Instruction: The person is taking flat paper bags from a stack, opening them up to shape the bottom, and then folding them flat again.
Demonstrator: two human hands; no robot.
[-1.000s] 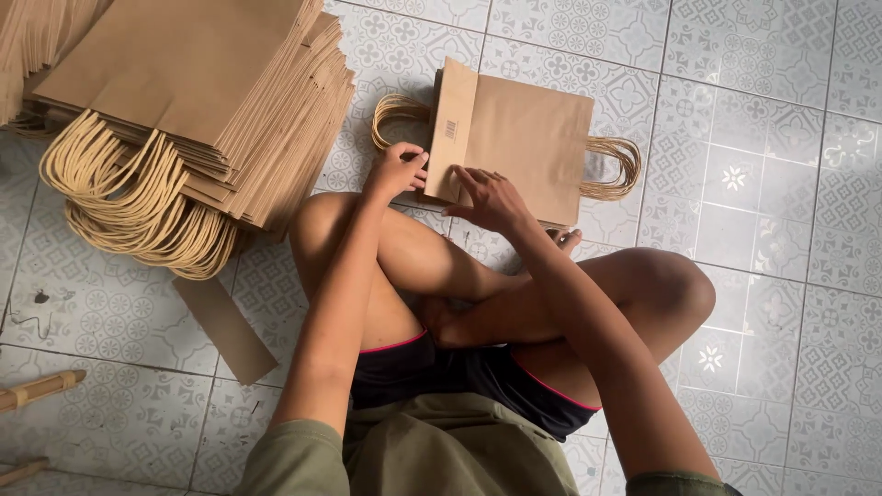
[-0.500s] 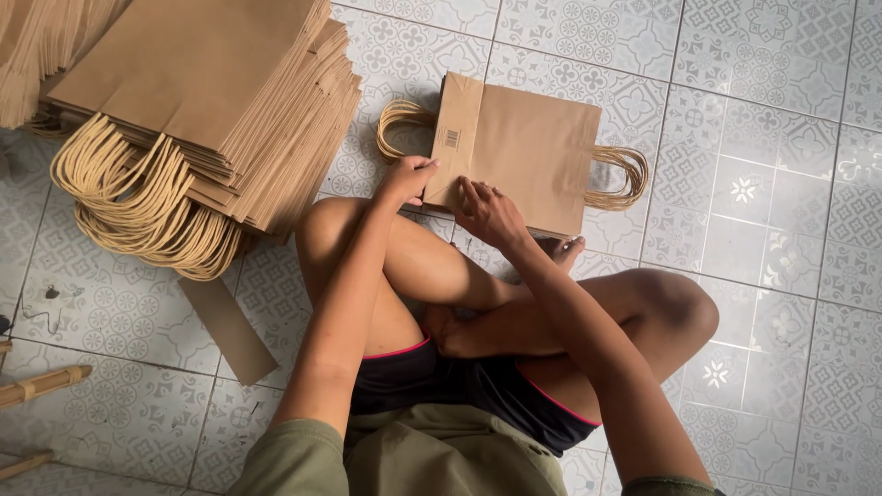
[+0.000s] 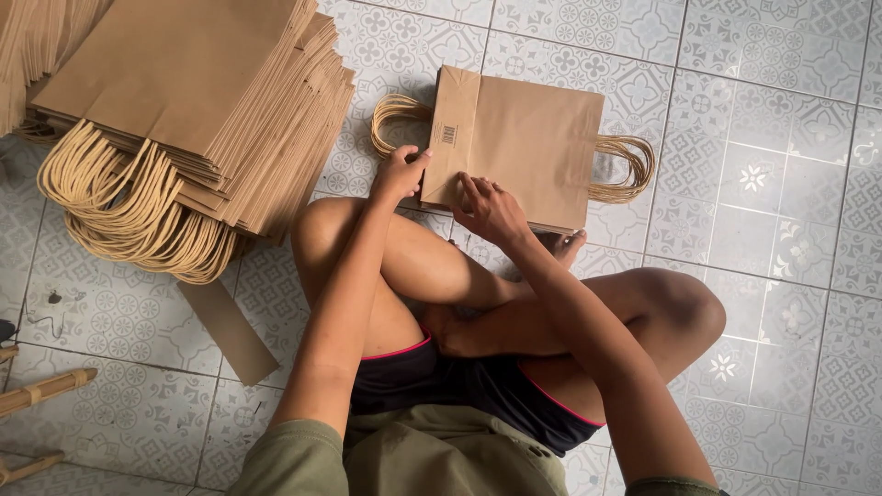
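Brown paper bag [image 3: 528, 147] flat on tiled floor [image 3: 781, 230] at 12 o'clock, pinned at near corner by left hand [image 3: 400, 173] and right hand [image 3: 491, 209], fingers spread, close together. Bag stack [image 3: 193, 101] at 10 o'clock.

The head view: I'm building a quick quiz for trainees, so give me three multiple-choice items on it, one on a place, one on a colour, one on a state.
1. Where is the big stack of bags?
A. upper left
B. lower right
C. on the lap

2. What colour is the paper bag by the hands?
A. white
B. brown
C. blue

3. How does that bag lie?
A. standing open
B. crumpled
C. flat on the tiled floor

A: it fills that corner.
B: plain brown paper.
C: left hand and right hand press its near edge.
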